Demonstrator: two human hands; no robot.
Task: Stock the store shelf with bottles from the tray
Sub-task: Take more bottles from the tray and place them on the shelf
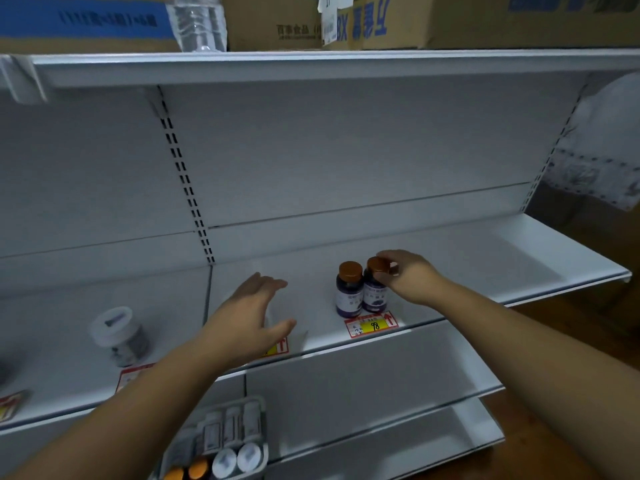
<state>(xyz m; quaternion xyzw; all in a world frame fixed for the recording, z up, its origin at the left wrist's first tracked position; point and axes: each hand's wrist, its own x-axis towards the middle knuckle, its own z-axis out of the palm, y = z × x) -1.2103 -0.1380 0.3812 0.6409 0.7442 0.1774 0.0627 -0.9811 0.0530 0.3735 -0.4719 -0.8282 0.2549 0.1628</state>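
At 6 o'clock, nearest to us, we see the tray (258, 407) at the bottom edge of the view. It holds several white-capped bottles (248, 456) lying and standing in rows, and at least 2 orange-capped bottles (199, 470) at its near end. We judge that most of the stock is not yet shelved.

Moving outward to 10 o'clock of the tray, our left hand (254, 317) hovers over the front of the shelf (467, 271), palm turned inward, fingers spread and slack, holding nothing. It partly covers a price tag at the shelf lip.

At 1 o'clock of the tray, our right hand (407, 277) grips the brown cap of a dark bottle (375, 289) with fingertips closed around it. The bottle stands upright on the shelf, touching a second dark bottle (349, 289) on its left side. Both stand just behind the yellow price label (374, 325). We judge this placement nearly complete; release is pending.

At 9 o'clock, on the adjoining bay, 1 white-lidded jar (117, 336) stands alone.

Beyond these, the shelf deck toward 3 o'clock is bare, as is the back panel. At 12 o'clock, the upper shelf carries cardboard boxes (277, 22) and a clear water bottle (197, 22).

Status: 2 bottles positioned; remaining tray contents outstanding.
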